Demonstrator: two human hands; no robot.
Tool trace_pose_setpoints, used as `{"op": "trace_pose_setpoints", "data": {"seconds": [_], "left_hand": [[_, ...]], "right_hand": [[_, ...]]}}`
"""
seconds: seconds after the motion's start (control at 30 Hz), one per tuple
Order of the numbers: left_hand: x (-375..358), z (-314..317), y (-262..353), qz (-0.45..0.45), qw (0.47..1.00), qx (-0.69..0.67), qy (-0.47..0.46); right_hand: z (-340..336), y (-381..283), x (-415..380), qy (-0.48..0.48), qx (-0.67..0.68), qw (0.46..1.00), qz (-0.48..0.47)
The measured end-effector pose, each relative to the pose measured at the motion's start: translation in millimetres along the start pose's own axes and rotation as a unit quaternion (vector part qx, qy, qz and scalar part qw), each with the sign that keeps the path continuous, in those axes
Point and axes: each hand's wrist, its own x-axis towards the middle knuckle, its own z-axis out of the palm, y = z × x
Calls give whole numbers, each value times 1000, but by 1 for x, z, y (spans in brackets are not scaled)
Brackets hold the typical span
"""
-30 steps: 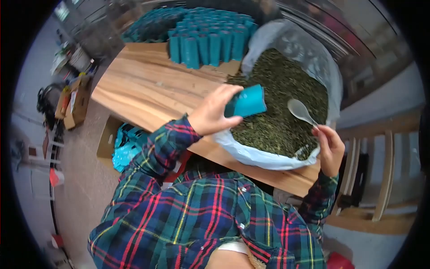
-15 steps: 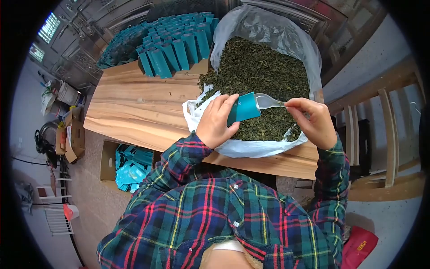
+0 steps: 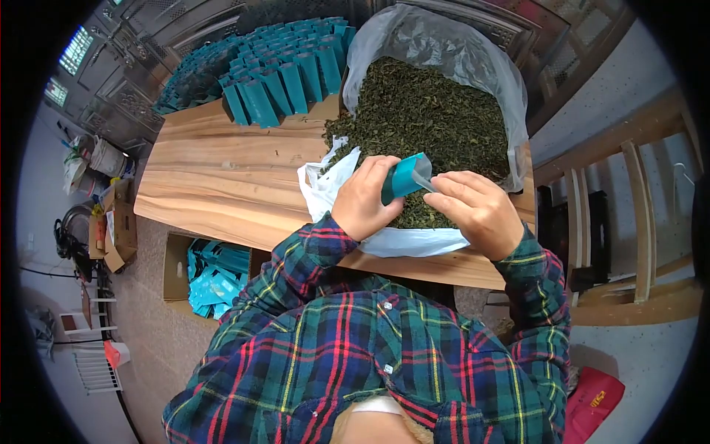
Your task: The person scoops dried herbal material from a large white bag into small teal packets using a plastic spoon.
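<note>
Our left hand (image 3: 360, 196) has its fingers wrapped around a teal pouch (image 3: 404, 177), tilted above the leaves (image 3: 436, 111); our right hand (image 3: 481, 214) pinches a spoon (image 3: 424, 180) at its mouth. From that pouch, the bag (image 3: 512, 74) of leaves spreads toward one o'clock on the desk (image 3: 214, 174); upright packets (image 3: 277, 81) stand crowded at ten.
</note>
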Motion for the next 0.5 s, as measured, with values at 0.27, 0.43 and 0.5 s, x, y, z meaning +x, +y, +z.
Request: {"op": "trace_pose_setpoints", "data": {"seconds": [0.27, 0.43, 0.5], "left_hand": [[2, -13, -4, -56, 997, -44, -6], [2, -20, -9, -46, 998, -53, -7], [2, -21, -10, -39, 998, -58, -5]], "right_hand": [[-20, 30, -19, 141, 118, 960, 210], [4, 96, -41, -6, -23, 944, 329], [16, 108, -38, -62, -65, 943, 320]]}}
